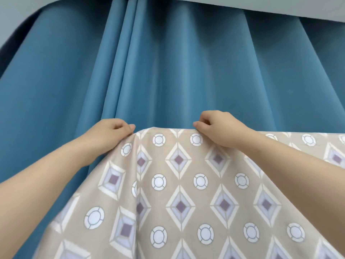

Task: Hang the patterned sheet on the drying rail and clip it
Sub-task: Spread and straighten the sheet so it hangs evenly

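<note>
Head view. Background: one blue fabric curtain (pixel 168 71) in deep vertical folds, filling the field above and beyond the fingers of both hands. One pale grey flat band (pixel 261 4) crosses the top right, above the curtain.

Count: 1 sheet, 1 curtain, 2 hands, 2 bare forearms.

Task item: beige cotton-like sheet printed with white-edged diamonds with purple centres and white ringed circles (pixel 179 184). Its top edge runs level between the two sets of fingertips and on to the right frame edge. From that edge the cloth falls below the fingers, toward the camera, and covers the lower centre and right of the field. Whatever carries the top edge is covered by the cloth; cannot tell what it is. Print is pattern only, diamonds and circles in alternating rows.

Left hand (pixel 112 131): fingers (pixel 131 127) curled, thumb against them, pinching the sheet at its upper left corner. Just below these fingers the cloth turns down in a vertical fold.

Right hand (pixel 218 128): fingers curled, fingertip (pixel 195 124) and thumb pinching the top edge, to the right of the left fingers. One stretch of free edge lies between the two grips. The right forearm lies across the front of the sheet.
</note>
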`<action>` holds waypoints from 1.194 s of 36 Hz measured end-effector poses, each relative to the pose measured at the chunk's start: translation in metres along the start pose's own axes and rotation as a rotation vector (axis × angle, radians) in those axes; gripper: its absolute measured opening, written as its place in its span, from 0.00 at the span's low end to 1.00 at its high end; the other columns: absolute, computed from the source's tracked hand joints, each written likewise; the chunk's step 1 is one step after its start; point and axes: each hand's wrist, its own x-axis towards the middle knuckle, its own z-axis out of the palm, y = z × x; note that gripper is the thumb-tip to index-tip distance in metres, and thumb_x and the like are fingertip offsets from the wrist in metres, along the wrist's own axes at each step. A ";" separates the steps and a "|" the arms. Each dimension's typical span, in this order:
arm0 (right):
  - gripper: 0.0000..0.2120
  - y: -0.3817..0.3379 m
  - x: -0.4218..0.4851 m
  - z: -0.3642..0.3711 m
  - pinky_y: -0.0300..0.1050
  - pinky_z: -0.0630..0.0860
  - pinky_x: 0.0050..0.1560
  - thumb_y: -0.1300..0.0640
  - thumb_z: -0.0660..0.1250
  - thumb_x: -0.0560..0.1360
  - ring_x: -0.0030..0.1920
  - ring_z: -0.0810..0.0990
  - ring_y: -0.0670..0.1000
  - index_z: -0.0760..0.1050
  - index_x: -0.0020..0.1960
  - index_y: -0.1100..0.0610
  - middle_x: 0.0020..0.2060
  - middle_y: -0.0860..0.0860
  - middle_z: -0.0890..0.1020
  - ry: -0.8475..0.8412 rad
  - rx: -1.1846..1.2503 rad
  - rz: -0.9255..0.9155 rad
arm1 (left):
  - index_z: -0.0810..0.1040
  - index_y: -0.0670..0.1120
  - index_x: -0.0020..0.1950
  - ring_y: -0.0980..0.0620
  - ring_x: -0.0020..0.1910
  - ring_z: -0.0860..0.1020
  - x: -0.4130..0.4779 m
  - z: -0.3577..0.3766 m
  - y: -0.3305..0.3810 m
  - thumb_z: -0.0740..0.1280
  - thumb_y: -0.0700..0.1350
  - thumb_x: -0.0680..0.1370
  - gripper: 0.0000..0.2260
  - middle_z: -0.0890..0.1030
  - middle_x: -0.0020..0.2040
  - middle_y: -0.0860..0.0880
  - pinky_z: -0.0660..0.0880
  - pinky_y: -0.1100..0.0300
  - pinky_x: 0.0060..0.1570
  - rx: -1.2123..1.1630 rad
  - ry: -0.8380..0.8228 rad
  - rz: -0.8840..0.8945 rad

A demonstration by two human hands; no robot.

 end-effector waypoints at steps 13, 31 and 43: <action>0.06 -0.033 -0.012 0.012 0.48 0.75 0.49 0.55 0.58 0.78 0.48 0.77 0.53 0.73 0.46 0.51 0.44 0.49 0.81 0.104 0.123 -0.111 | 0.80 0.48 0.42 0.59 0.40 0.77 -0.033 -0.020 -0.003 0.65 0.46 0.77 0.06 0.81 0.39 0.54 0.70 0.66 0.34 0.306 0.116 0.098; 0.15 -0.051 -0.013 0.022 0.47 0.62 0.47 0.51 0.49 0.81 0.48 0.73 0.58 0.71 0.52 0.58 0.46 0.53 0.78 0.058 -0.185 -0.056 | 0.79 0.45 0.41 0.51 0.33 0.73 -0.034 -0.039 -0.032 0.61 0.52 0.79 0.14 0.78 0.30 0.53 0.69 0.60 0.36 0.004 -0.096 -0.067; 0.15 -0.062 -0.089 0.070 0.44 0.60 0.59 0.52 0.56 0.75 0.63 0.68 0.51 0.75 0.58 0.50 0.60 0.46 0.76 0.296 0.158 -0.114 | 0.76 0.52 0.49 0.56 0.48 0.72 -0.103 -0.001 -0.025 0.63 0.46 0.76 0.04 0.75 0.47 0.57 0.63 0.61 0.42 0.406 0.343 0.365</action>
